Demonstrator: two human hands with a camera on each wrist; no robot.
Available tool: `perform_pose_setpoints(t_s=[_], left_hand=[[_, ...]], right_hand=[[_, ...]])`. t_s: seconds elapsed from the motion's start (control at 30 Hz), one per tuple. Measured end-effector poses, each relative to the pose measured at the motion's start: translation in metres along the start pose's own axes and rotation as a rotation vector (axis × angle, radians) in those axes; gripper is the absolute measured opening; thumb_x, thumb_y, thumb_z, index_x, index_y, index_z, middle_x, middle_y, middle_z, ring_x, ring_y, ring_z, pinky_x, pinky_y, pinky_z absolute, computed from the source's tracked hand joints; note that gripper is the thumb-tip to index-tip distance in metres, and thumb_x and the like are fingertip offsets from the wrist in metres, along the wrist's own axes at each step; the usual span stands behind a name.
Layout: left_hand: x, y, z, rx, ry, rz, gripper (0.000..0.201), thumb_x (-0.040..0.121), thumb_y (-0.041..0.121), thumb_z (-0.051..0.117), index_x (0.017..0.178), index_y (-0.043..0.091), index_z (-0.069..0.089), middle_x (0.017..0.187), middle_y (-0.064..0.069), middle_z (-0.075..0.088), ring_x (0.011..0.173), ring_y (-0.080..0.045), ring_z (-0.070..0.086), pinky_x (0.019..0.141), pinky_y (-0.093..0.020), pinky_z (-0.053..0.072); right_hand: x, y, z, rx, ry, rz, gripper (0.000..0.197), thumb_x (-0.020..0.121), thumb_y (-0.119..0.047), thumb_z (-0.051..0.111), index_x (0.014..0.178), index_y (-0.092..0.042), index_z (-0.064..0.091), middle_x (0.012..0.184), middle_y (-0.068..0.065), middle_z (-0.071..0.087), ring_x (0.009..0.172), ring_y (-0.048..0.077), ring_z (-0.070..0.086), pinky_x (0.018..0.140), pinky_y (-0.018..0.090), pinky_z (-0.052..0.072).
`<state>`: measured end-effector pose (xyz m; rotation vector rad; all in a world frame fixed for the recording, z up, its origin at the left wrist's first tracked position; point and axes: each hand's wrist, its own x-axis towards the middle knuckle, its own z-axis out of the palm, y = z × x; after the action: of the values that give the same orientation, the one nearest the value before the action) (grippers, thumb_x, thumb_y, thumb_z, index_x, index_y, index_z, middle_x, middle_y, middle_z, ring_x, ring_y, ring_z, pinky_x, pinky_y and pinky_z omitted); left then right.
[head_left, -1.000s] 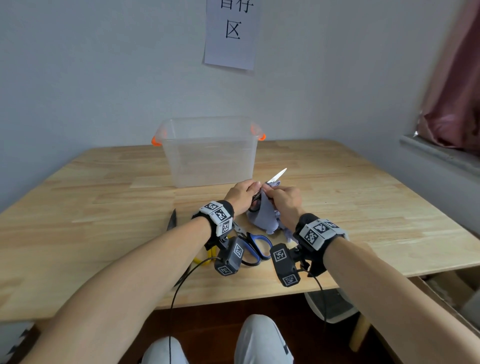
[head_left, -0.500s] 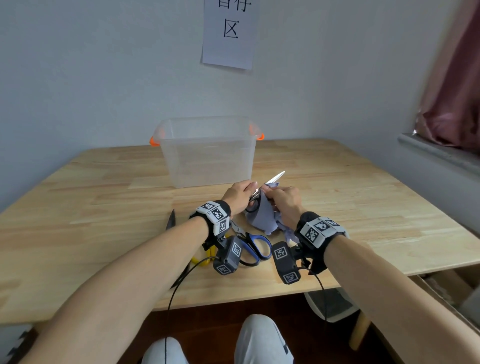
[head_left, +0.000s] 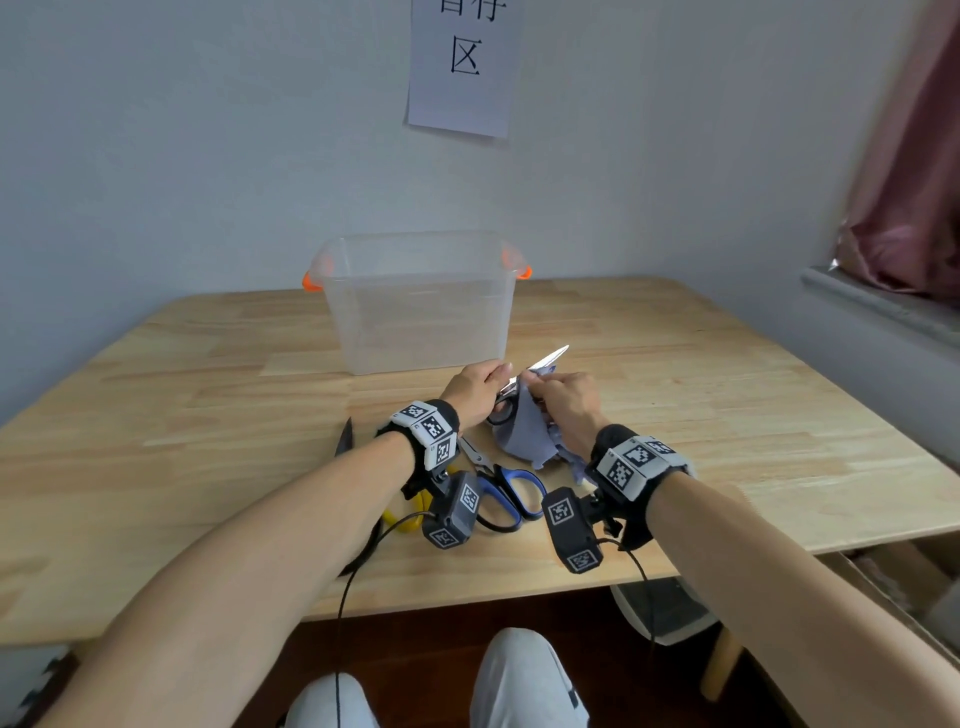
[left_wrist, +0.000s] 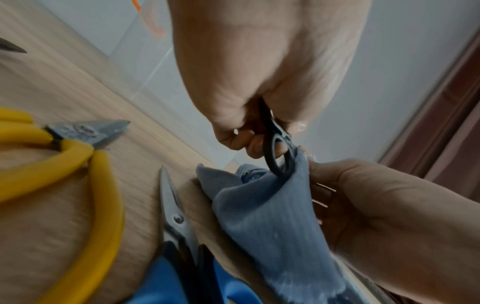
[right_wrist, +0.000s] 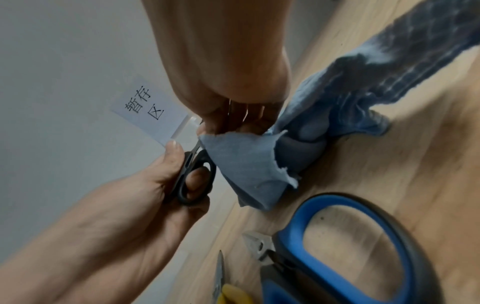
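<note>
My left hand (head_left: 480, 387) grips small black-handled scissors (head_left: 524, 382) by the handle loops (left_wrist: 279, 156) (right_wrist: 196, 181), a finger through one loop. The silver blades point up and to the right, tip free above my hands. My right hand (head_left: 566, 410) pinches a blue-grey cloth (head_left: 522, 434) (left_wrist: 272, 222) (right_wrist: 249, 164) around the blades near the pivot. The cloth hangs down to the wooden table (head_left: 208, 415); its tail trails under my right wrist.
Blue-handled scissors (head_left: 506, 491) (right_wrist: 350, 246), yellow-handled pliers (head_left: 410, 514) (left_wrist: 64, 164) and a dark blade (head_left: 344, 439) lie on the table near my wrists. A clear plastic bin (head_left: 418, 306) with orange handles stands just behind my hands. A paper sign (head_left: 462, 67) hangs on the wall.
Both hands stay together at the same spot. The scissor tip and the cloth shifted only slightly; the grips are the same.
</note>
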<state>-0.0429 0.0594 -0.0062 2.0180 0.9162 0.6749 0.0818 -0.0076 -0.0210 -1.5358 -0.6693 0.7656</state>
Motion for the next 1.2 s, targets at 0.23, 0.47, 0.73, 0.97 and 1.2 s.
perform_pose_setpoints(t_s=[0.23, 0.47, 0.73, 0.97, 1.2], left_hand=[[-0.002, 0.001, 0.001, 0.031, -0.022, 0.004, 0.04, 0.106, 0.026, 0.04, 0.066, 0.018, 0.038, 0.065, 0.001, 0.036, 0.062, -0.013, 0.034, 0.063, -0.032, 0.028], [-0.001, 0.0, -0.002, 0.016, -0.01, -0.012, 0.042, 0.106, 0.028, 0.041, 0.065, 0.019, 0.04, 0.064, 0.0, 0.036, 0.062, -0.014, 0.035, 0.06, -0.032, 0.028], [0.0, -0.004, -0.002, -0.004, 0.001, -0.026, 0.041, 0.105, 0.028, 0.041, 0.066, 0.017, 0.038, 0.065, 0.0, 0.035, 0.069, -0.019, 0.035, 0.065, -0.031, 0.027], [0.0, -0.003, -0.003, -0.015, 0.014, -0.03, 0.042, 0.105, 0.028, 0.041, 0.065, 0.016, 0.037, 0.064, 0.0, 0.034, 0.068, -0.019, 0.034, 0.066, -0.032, 0.027], [-0.003, -0.001, -0.003, -0.032, 0.011, -0.027, 0.04, 0.105, 0.03, 0.042, 0.067, 0.016, 0.038, 0.065, -0.002, 0.037, 0.067, -0.02, 0.039, 0.065, -0.032, 0.031]], right_hand=[[0.007, 0.002, -0.003, 0.0, 0.047, 0.008, 0.028, 0.088, -0.022, 0.075, 0.065, -0.006, 0.071, 0.056, 0.005, 0.061, 0.052, 0.015, 0.057, 0.052, 0.024, 0.05], [0.003, 0.001, -0.001, -0.102, -0.029, -0.044, 0.033, 0.088, -0.023, 0.075, 0.06, -0.008, 0.067, 0.046, -0.001, 0.054, 0.041, 0.008, 0.048, 0.043, 0.02, 0.04], [0.002, 0.003, 0.003, -0.178, -0.081, -0.087, 0.035, 0.088, -0.024, 0.075, 0.082, 0.01, 0.072, 0.061, 0.006, 0.053, 0.056, 0.016, 0.045, 0.045, 0.02, 0.037], [0.006, 0.004, 0.003, -0.212, -0.045, -0.091, 0.037, 0.088, -0.031, 0.074, 0.084, 0.006, 0.075, 0.068, 0.008, 0.06, 0.065, 0.018, 0.051, 0.059, 0.027, 0.041], [0.014, -0.003, -0.006, -0.116, 0.053, -0.07, 0.036, 0.088, -0.032, 0.075, 0.069, -0.002, 0.07, 0.06, 0.003, 0.048, 0.062, 0.018, 0.041, 0.057, 0.027, 0.035]])
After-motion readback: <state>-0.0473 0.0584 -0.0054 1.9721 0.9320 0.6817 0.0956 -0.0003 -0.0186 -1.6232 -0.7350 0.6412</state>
